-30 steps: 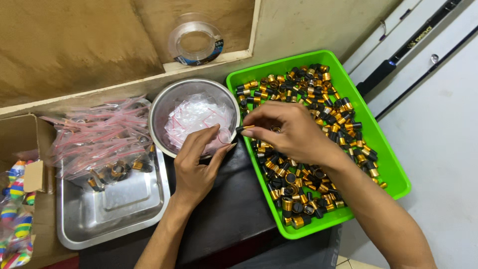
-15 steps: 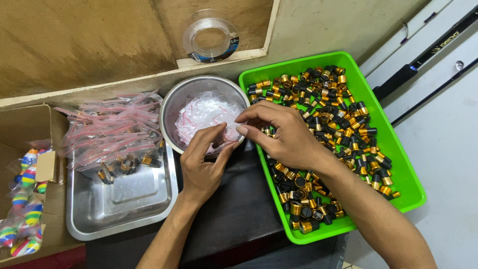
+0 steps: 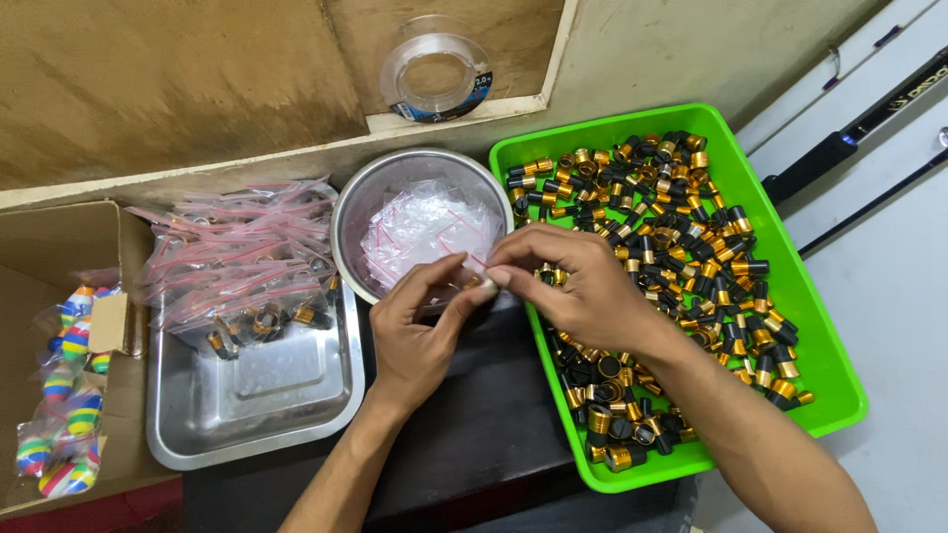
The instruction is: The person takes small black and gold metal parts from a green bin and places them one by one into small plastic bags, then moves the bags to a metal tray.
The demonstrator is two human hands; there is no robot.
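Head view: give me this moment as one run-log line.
left hand: pinching small clear bag | right hand: fingertips at same bag | over: steel bowl rim | beside: green tray of black-gold rings

1. small clear zip bag (image 3: 472,279), pinched between the fingertips of the left hand (image 3: 420,331) and the right hand (image 3: 583,286), just over the near rim of the round steel bowl (image 3: 355,212); a gold-coloured piece shows inside it.
2. heap of empty clear bags with red zip lines (image 3: 420,227), lying inside that bowl.
3. pile of filled clear bags with red strips (image 3: 237,266), stacked at the far end of the square steel tray (image 3: 257,415); black-and-gold parts show through the nearest ones.
4. clear packets of rainbow-striped balls (image 3: 59,395), in the open cardboard box (image 3: 69,232) at far left.
5. tan card tag (image 3: 107,324), resting on those packets.
6. blue-and-white label (image 3: 464,94) on the rim of the clear line spool (image 3: 434,69), on the far ledge.
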